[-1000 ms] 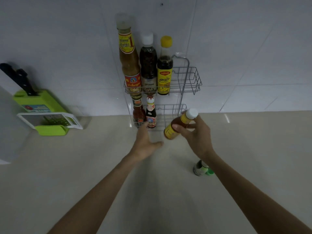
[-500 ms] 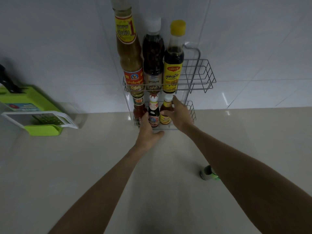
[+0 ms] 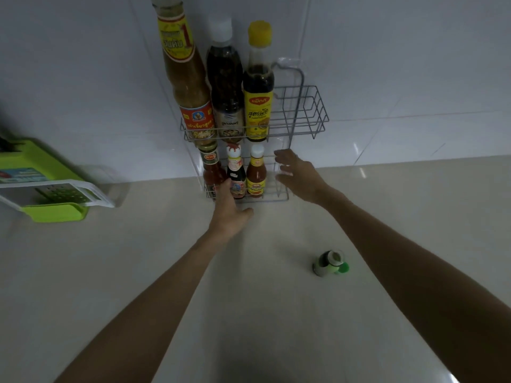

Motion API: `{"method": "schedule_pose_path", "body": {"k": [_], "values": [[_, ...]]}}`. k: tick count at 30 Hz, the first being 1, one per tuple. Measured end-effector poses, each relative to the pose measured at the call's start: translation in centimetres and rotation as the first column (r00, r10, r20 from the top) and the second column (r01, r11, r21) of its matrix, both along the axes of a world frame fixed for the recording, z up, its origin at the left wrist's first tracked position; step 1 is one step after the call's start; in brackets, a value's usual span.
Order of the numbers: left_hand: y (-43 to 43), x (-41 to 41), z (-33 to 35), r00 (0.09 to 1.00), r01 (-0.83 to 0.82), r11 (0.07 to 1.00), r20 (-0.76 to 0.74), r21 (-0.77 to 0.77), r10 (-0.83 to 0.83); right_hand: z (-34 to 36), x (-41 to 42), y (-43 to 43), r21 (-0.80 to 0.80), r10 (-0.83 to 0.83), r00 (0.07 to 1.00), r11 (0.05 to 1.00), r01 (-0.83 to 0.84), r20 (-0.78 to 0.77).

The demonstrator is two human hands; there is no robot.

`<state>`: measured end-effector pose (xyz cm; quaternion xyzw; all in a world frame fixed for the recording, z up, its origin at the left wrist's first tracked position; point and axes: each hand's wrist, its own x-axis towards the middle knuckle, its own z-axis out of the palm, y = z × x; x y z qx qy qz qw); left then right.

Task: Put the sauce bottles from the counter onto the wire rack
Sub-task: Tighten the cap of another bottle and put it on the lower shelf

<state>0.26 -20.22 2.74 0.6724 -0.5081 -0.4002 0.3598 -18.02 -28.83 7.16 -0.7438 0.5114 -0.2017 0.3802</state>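
Orange-labelled bottle (image 3: 256, 175) upright, lower wire rack (image 3: 282, 199) tier.

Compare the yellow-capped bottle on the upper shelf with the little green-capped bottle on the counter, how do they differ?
The yellow-capped bottle stands upright in the wire rack's upper shelf; the green-capped bottle lies on its side on the counter. The yellow-capped bottle is tall, with dark sauce and a yellow label; the green-capped bottle is short and squat. Both are capped, and neither hand touches them.
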Motion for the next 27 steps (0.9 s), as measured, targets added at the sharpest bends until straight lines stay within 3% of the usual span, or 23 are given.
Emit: {"method": "schedule_pose_path", "body": {"k": [3,6,8,10,12,15,17,19,21,24,27], "values": [[1.9,-1.9,-0.1,0.998,0.045,0.998,0.035,-0.045,-0.043,-0.2,-5.8,3.7,-0.122,-0.029,0.996,0.992,0.02,-0.08],[4.0,-4.6,-1.5,0.99,0.134,0.991,0.045,-0.011,-0.133,-2.3,-11.8,8.0,0.04,-0.045,0.966,0.998,0.057,-0.256],[5.2,-6.8,-2.7,0.975,0.212,0.976,0.05,0.058,-0.215,-4.1,-14.4,10.4,0.174,0.055,0.925,0.985,0.013,-0.376],[6.2,-9.1,-3.5,0.942,0.32,0.943,0.078,0.094,-0.328,-6.1,-15.8,12.3,0.193,0.163,0.871,0.978,-0.08,-0.463],[7.0,-11.4,-3.9,0.893,0.417,0.899,0.127,0.133,-0.433,-8.2,-16.3,13.7,0.157,0.152,0.872,0.984,-0.088,-0.465],[7.5,-13.7,-4.4,0.85,0.482,0.856,0.137,0.187,-0.509,-10.2,-16.5,14.5,0.055,0.026,0.921,0.998,-0.005,-0.389],[7.5,-14.8,-4.8,0.861,0.474,0.855,0.092,0.21,-0.5,-10.3,-16.2,14.5,-0.016,-0.155,0.954,0.988,0.157,-0.257],[7.5,-15.7,-4.9,0.881,0.453,0.873,0.059,0.179,-0.469,-9.1,-15.7,14.1,0.007,-0.381,0.922,0.924,0.382,-0.065],[7.6,-16.4,-4.9,0.896,0.425,0.895,0.076,0.139,-0.437,-7.2,-15.3,13.9,0.1,-0.498,0.858,0.867,0.488,0.125],[7.8,-16.5,-4.9,0.906,0.402,0.906,0.084,0.132,-0.415,-4.3,-14.9,14.1,0.167,-0.441,0.835,0.898,0.408,0.329],[8.1,-15.7,-3.9,0.927,0.36,0.925,0.069,0.126,-0.37,-3.1,-14.2,14.8,0.234,-0.331,0.842,0.939,0.251,0.426]]}}
